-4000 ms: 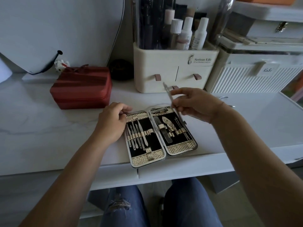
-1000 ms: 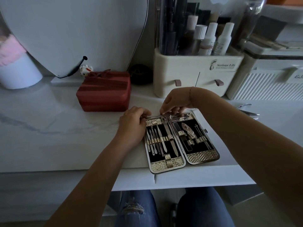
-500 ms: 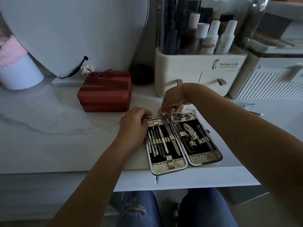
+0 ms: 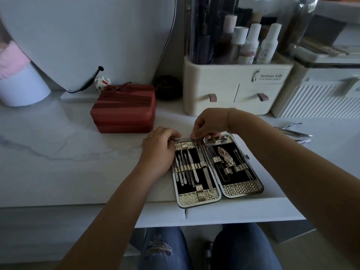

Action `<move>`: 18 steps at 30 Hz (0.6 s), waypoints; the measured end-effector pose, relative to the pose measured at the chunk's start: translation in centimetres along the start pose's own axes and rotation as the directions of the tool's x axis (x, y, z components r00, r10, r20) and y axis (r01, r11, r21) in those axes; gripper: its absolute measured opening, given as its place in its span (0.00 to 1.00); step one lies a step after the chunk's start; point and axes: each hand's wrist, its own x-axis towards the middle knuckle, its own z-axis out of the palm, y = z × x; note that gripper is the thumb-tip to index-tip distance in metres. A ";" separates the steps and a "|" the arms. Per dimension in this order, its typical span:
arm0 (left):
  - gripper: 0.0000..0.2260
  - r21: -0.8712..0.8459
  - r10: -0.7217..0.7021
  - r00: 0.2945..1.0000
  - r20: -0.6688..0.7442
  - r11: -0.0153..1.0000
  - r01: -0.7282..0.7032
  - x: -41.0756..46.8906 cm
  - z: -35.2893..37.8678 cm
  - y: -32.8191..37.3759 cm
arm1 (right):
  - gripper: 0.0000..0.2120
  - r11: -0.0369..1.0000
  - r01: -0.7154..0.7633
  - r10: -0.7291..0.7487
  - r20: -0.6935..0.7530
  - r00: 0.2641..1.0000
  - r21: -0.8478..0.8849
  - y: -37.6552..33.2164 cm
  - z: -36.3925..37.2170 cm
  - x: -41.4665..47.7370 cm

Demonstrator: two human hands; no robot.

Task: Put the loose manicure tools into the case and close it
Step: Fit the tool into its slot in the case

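Gold-embossed case (image 4: 241, 189) gripped by left hand (image 4: 158, 152), right hand (image 4: 211, 123).

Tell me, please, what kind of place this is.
Probably a home dressing table: a cream cosmetics organizer holding bottles, a red zipped pouch, and an open manicure case on the white tabletop.

A single wide-angle camera worn on the person's head looks forward and down across a desk (image 4: 78, 156), close enough that both forearms fill the lower corners. The left hand (image 4: 158, 152) and right hand (image 4: 210, 122) meet at the case (image 4: 241, 189), just below frame centre. Knees (image 4: 161, 248) show beneath the desk's near edge. A mirror (image 4: 87, 36) and organiser (image 4: 224, 88) at the back reach the top edge, their lines bowed by the lens.
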 end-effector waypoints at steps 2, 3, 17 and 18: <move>0.14 0.004 -0.002 1.000 0.000 1.000 0.002 0.0 0.0 0.0 | 0.07 0.999 0.020 -0.020 -0.001 1.000 0.027 0.2 0.0 -0.1; 0.14 0.006 -0.005 1.000 0.002 1.000 0.005 0.0 0.0 0.0 | 0.06 0.999 0.028 -0.028 0.001 1.000 0.024 0.3 0.0 -0.2; 0.14 0.009 -0.013 1.000 0.010 1.000 0.013 0.0 0.0 -0.1 | 0.09 0.985 0.096 -0.114 -0.130 0.985 -0.140 0.1 1.0 -1.5; 0.14 0.009 -0.012 1.000 0.012 1.000 0.012 0.0 0.0 0.0 | 0.09 0.984 0.097 -0.118 -0.135 0.984 -0.153 0.0 1.1 -1.6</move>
